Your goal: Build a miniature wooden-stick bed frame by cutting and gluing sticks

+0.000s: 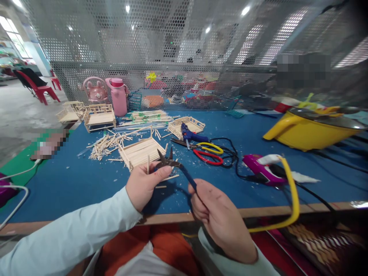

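My right hand (214, 209) is closed around the blue handle of a pair of cutting pliers (187, 174), whose dark jaws point up and left, parted. My left hand (145, 182) is closed beside the jaws, thumb against the fingers. A short thin wooden stick (148, 164) stands up from its fingers. Just behind the hands sits a small stick-built frame (142, 153) with a slatted base and low rails. Loose short sticks (105, 145) lie heaped to its left.
Finished-looking stick models (99, 117) and a pink bottle (118, 97) stand at the back left. A blue glue gun (192, 135) rests on another model. Red-and-yellow-handled scissors (208, 153), a purple tool (263, 168), cables and a yellow pan (313, 128) occupy the right. Perforated metal (115, 46) screens the back.
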{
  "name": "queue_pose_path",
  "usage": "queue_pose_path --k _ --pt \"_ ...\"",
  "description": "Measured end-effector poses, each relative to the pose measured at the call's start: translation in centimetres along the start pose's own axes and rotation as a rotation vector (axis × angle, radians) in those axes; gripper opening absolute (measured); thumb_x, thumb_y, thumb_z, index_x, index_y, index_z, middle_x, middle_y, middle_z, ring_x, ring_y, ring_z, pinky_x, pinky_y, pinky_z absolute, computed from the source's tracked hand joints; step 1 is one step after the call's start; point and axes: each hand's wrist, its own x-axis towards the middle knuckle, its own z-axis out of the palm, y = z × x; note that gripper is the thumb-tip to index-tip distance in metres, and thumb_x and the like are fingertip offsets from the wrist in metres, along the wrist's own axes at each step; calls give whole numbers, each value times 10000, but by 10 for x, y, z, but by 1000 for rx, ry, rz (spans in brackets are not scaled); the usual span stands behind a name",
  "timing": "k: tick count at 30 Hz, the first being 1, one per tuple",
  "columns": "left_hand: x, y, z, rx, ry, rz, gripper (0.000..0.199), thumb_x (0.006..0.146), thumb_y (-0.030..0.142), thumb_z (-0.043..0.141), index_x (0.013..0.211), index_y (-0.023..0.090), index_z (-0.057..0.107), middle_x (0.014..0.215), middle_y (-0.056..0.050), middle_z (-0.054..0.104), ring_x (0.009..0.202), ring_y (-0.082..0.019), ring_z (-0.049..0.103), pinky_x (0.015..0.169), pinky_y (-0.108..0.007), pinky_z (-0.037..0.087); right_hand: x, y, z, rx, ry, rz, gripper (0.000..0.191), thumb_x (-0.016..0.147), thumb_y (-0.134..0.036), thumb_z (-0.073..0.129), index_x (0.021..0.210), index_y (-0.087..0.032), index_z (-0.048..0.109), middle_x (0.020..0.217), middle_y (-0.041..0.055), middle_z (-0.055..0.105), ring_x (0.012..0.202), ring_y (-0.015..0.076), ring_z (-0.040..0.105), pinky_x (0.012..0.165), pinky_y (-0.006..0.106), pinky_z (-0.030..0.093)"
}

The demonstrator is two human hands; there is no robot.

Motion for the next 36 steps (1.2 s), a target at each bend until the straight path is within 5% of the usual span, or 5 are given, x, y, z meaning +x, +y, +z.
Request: queue_pose_path --k 18,22,27,30,36 --pt "-1 14 -4 -240 -214 -240 382 550 390 634 767 80 682 633 -75 603 474 -69 398 363 -161 176 1 -9 -2 230 -96 106 333 731 -485 608 693 -175 489 421 -117 179 367 24 114 357 165 108" --pt "-5 11 -6 171 -6 96 457 672 462 635 971 117 636 622 -2 525 486 -66 407 422 -178 295 -2 -8 -1 224 -44 34 327 740 -485 601 701 -175 502 422 -111 199 370 24 136 363 167 118" --pt "-21 9 -6 841 393 963 346 670 254 717 996 205 613 763 6 494 613 -80 463 526 -186 388 -12 -8 0 187 -19 -38 349 726 -513 606 705 -176 518 412 -106 215 367 27 153 372 185 108" --pt "-27 4 -8 1098 357 1289 313 719 95 653 992 246 632 775 10 476 638 -75 462 552 -183 386 -19 -9 1 158 -39 -33 375 719 -538 600 705 -172 521 412 -102 229 370 30 158 377 194 105" --pt "-27 8 -10 1198 182 1400 255 743 91 628 965 212 664 743 -11 552 625 -91 454 561 -212 387 -27 -12 3 64 -27 -32 395 719 -561 581 706 -171 518 414 -96 242 377 38 171 382 202 130"
